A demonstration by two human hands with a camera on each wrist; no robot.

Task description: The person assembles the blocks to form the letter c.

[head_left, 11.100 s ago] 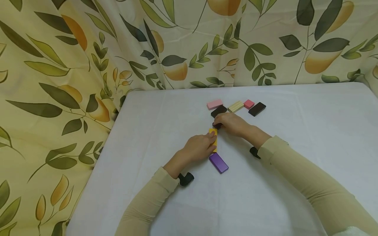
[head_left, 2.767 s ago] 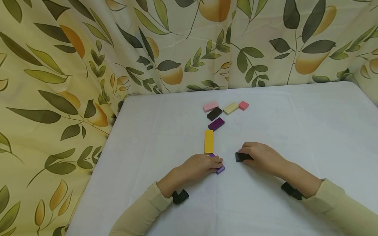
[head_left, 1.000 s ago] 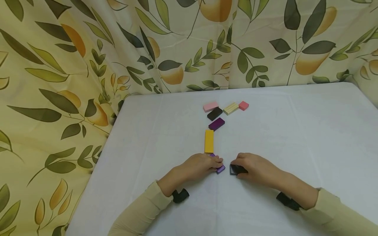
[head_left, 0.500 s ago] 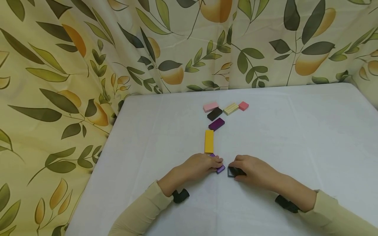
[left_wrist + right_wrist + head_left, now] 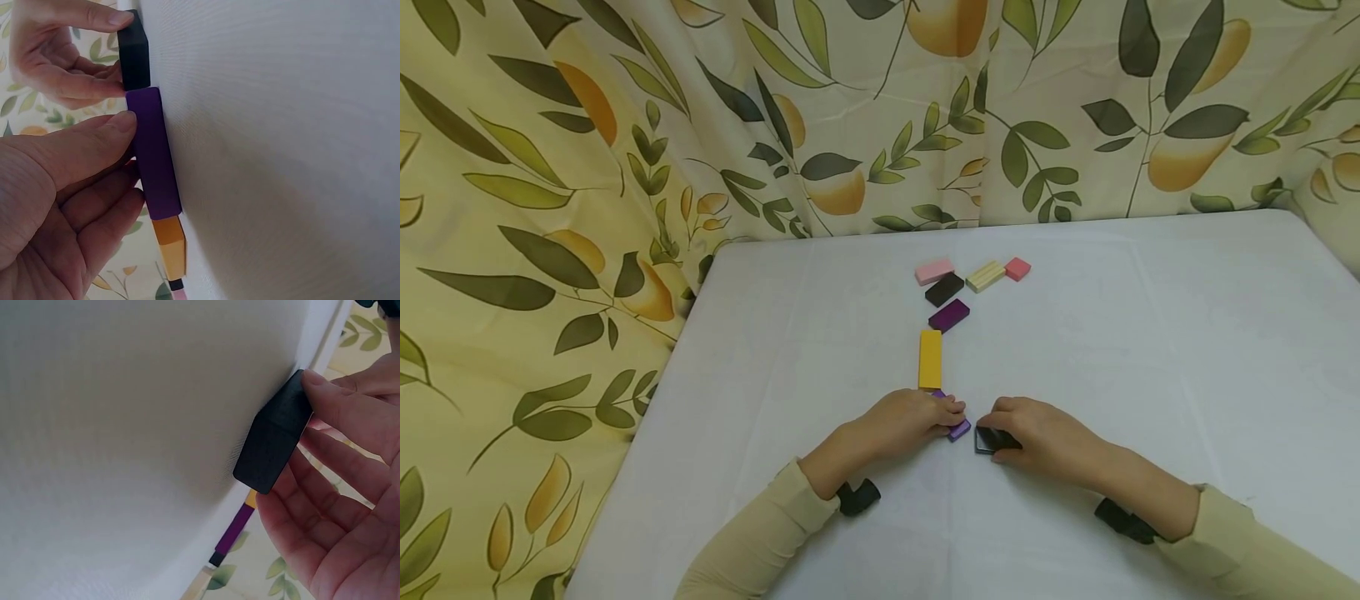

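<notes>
My left hand (image 5: 901,427) holds a violet block (image 5: 958,430) flat on the table, thumb at one long side and fingers over it. My right hand (image 5: 1052,440) grips a black block (image 5: 272,440) between thumb and fingers, close to the violet block's near end. In the head view a narrow gap shows between the two blocks; whether they touch is hard to tell in the left wrist view. A yellow block (image 5: 930,358) meets the violet one's far end. Beyond it lies a dark purple block (image 5: 949,315), its corner near the yellow block's end.
Farther back lie a dark brown block (image 5: 944,288), a pink block (image 5: 934,271), a ridged cream block (image 5: 985,276) and a small coral block (image 5: 1017,268). A white cloth (image 5: 1150,350) covers the table, and a leaf-patterned curtain (image 5: 850,100) hangs behind.
The black block has come from the back row's right end to beside the violet block, in my right hand. My left hand moved from the yellow block to the violet one.
</notes>
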